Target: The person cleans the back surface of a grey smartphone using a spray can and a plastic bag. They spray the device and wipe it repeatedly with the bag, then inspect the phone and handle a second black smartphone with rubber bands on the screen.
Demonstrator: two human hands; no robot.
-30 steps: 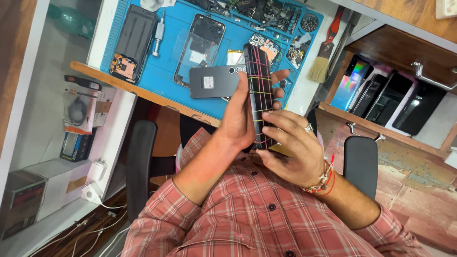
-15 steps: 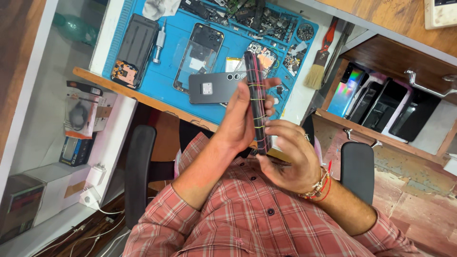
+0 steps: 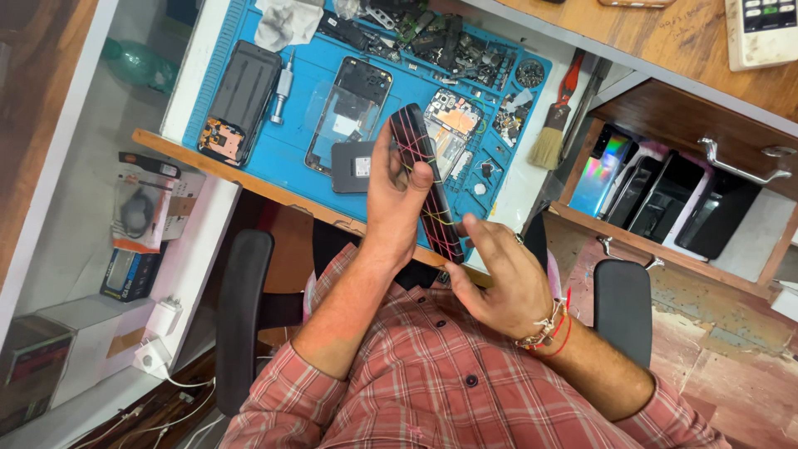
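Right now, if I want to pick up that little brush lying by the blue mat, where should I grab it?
Probably by the red handle, coming from above. The brush lies flat beside the blue mat, bristles toward you and handle pointing away. The slim handle is the part that looks easiest to pinch.

Your one head camera looks steeply down from above your chest, close over your hands [image 3: 449, 241], facing the bench [image 3: 532, 179] and its blue mat [image 3: 291, 150] ahead.

A dark phone [image 3: 428, 183], seemingly bound with coloured bands, held edge-on, tilted.
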